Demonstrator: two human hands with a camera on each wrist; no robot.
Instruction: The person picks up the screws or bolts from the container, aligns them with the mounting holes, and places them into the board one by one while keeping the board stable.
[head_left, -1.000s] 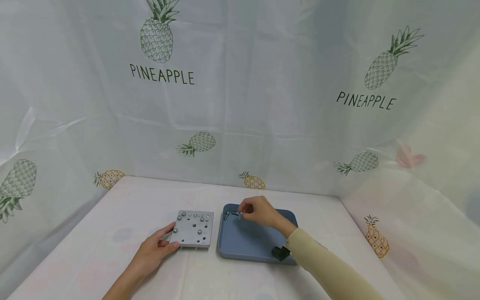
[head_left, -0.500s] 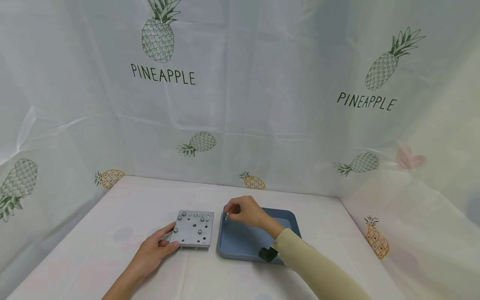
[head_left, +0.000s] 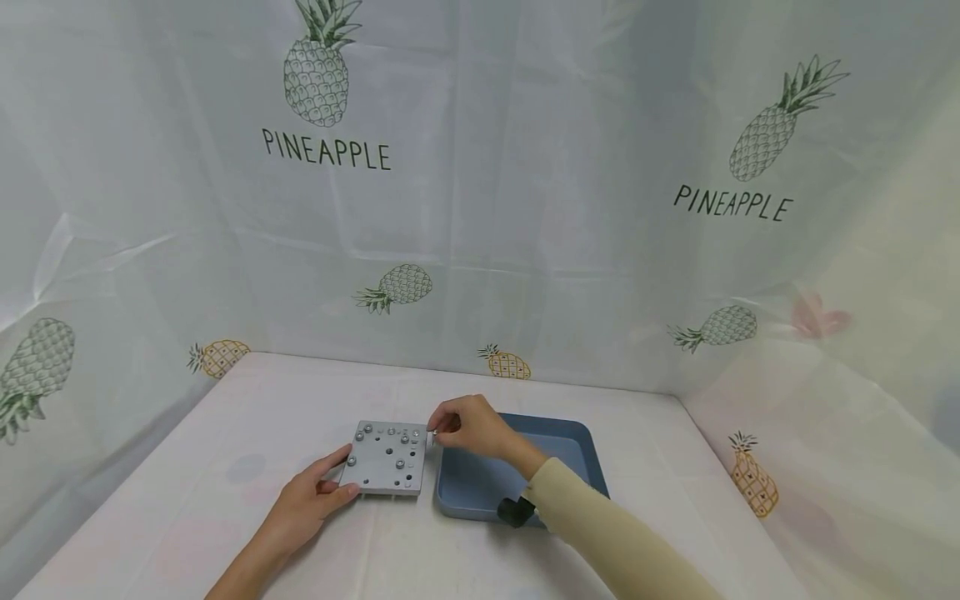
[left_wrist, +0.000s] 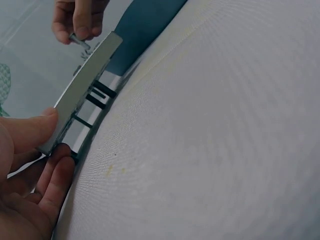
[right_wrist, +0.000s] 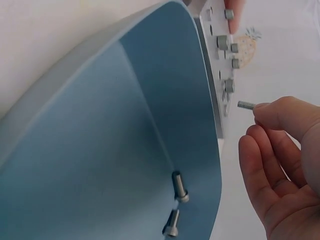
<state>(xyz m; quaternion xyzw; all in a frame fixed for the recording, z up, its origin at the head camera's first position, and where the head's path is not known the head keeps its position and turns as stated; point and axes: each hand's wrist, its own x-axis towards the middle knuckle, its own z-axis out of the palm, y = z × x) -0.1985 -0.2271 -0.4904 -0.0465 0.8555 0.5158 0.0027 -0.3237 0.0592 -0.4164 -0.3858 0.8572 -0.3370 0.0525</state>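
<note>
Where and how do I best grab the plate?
Plate: I'd pinch its left end by the edges, coming from the left, where the left hand grips it. Screws stud the top, posts underneath seem to leave finger room above the table, and the tray crowds the right side.

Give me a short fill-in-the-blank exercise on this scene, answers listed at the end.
1. In the head view, the square silver metal plate, gripped by the left hand, lies to the ____ of the rectangular blue tray.
2. The right hand pinches a small silver threaded screw between its fingers and ____.
3. The right wrist view shows ____ loose silver screws lying in the tray.
4. The word printed on the pale hanging sheet is ____.

Missing words: left; thumb; two; PINEAPPLE.
</note>
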